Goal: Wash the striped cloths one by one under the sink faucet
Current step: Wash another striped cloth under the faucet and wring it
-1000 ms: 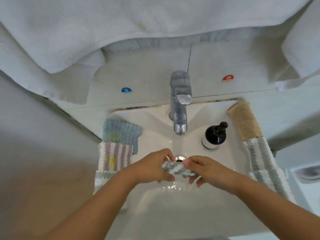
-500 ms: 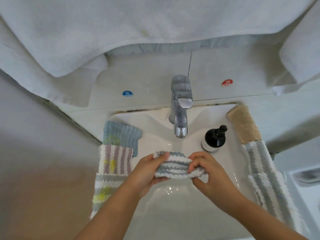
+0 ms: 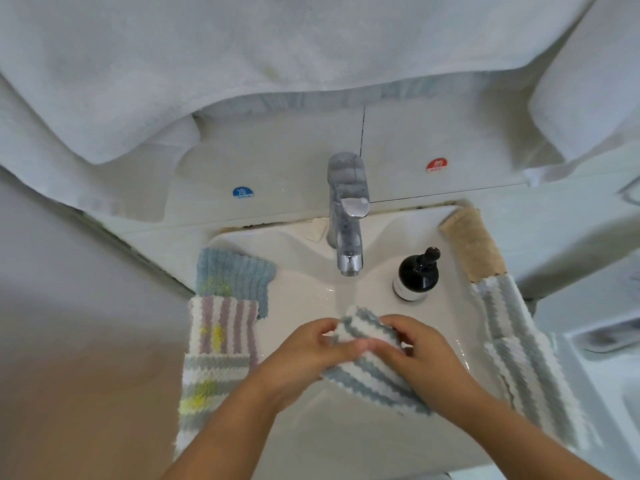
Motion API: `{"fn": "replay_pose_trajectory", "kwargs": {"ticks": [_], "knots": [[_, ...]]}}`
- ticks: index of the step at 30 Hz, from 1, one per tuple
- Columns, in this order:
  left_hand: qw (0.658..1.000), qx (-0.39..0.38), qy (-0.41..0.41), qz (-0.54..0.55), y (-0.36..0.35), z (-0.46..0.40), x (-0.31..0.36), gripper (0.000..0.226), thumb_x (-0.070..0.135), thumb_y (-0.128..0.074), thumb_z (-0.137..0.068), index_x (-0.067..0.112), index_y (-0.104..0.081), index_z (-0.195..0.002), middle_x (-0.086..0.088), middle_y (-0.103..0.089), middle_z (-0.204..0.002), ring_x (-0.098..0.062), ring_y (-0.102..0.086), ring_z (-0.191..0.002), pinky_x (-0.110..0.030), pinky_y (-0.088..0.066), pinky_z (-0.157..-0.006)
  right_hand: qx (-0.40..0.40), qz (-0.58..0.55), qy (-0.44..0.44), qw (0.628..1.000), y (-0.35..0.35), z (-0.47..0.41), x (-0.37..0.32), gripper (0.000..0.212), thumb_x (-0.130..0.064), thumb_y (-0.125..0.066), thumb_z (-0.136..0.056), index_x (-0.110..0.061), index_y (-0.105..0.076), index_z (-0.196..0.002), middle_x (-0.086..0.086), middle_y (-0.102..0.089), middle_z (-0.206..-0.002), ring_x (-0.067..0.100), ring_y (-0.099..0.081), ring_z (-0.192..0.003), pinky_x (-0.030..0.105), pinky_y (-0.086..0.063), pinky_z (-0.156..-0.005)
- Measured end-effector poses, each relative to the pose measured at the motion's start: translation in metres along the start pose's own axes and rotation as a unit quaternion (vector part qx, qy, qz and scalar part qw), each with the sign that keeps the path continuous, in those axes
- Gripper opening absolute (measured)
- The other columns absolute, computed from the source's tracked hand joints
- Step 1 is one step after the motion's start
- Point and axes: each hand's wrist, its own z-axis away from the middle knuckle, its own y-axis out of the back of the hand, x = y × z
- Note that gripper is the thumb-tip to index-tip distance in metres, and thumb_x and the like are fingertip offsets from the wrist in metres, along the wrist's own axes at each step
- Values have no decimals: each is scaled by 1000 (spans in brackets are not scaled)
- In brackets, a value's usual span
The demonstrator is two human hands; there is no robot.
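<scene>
Both hands are gripping the grey-and-white striped cloth (image 3: 367,365) over the sink (image 3: 346,438), just near of the faucet (image 3: 348,216): left hand (image 3: 304,355) fingers curling over its left edge, right hand (image 3: 424,351) pinching its right side.

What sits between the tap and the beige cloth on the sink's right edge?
A dark pump bottle stands on the sink between faucet and beige cloth, in the head view.
</scene>
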Motion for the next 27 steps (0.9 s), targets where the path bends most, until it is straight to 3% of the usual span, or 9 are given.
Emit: {"fn": "replay_pose_trajectory", "kwargs": {"ticks": [3, 5, 8, 13, 15, 17, 21, 24, 27], "knots": [[993, -47, 14, 110, -3, 0, -6, 42, 11, -73, -78, 5, -65, -118, -14, -69, -118, -27, -66, -109, -38, -53, -95, 46, -121, -79, 988, 12, 13, -8, 14, -28, -67, -87, -16, -68, -95, -1, -73, -84, 15, -71, -77, 26, -58, -64], [983, -71, 7, 166, -10, 2, -10, 33, 17, -68, -85, 7, -67, -117, -14, -69, -116, -26, -66, -105, -38, -54, -90, 67, -140, -73, 985, 19, 26, -12, 20, -33, -65, -84, -16, -66, -94, -2, -72, -82, 14, -71, -75, 21, -54, -60], [974, -72, 22, 216, -33, 1, -12, 32, 24, -54, -97, 8, -60, -124, -11, -69, -108, -24, -67, -94, -37, -55, -79, 109, -139, -80, 981, 23, 42, -8, 25, -40, -61, -80, -19, -65, -93, -2, -71, -81, 16, -69, -74, 24, -54, -62], [991, 96, -34, 81, -88, -19, -17, 22, 25, -44, -103, 13, -63, -107, -5, -73, -98, -18, -70, -94, -29, -54, -81, 193, -263, -162, 931, 31, 55, 3, 13, -24, -61, -89, -18, -72, -87, 4, -75, -80, 18, -71, -71, 28, -56, -63], [978, 167, -114, -45, -107, -30, -18, 19, 29, -43, -103, 20, -58, -96, 9, -67, -80, -6, -63, -74, -20, -49, -70, 240, -296, -143, 914, 36, 59, 2, 15, -22, -60, -88, -21, -73, -81, 0, -74, -75, 14, -70, -66, 23, -55, -58], [955, 190, -185, -131, -122, -40, -16, 21, 42, -37, -101, 28, -51, -92, 11, -60, -67, -10, -58, -64, -28, -47, -62, 281, -253, -102, 920, 46, 59, 1, 20, -22, -55, -92, -24, -69, -78, -3, -70, -70, 7, -64, -61, 15, -50, -55], [929, 171, -231, -232, -142, -66, 1, 37, 64, -24, -89, 31, -42, -87, 9, -48, -59, -20, -54, -60, -33, -38, -54, 361, -59, -76, 928, 80, 49, 7, 17, -30, -44, -98, -23, -54, -87, 1, -60, -73, -5, -53, -56, 10, -37, -49], [958, 145, -209, -134, -163, -81, 23, 29, 50, -37, -97, 25, -47, -84, 7, -59, -73, -10, -58, -68, -29, -48, -65, 384, 49, -77, 919, 108, 34, 15, 15, -33, -40, -100, -25, -51, -94, -6, -60, -73, -4, -55, -62, 14, -35, -52], [975, 127, -179, -28, -180, -92, 37, 18, 42, -48, -98, 27, -56, -98, 6, -70, -90, -3, -67, -84, -30, -55, -84, 388, 60, -63, 918, 136, 14, 21, 17, -34, -44, -99, -25, -56, -92, -6, -62, -75, -4, -57, -68, 10, -37, -56]]}}
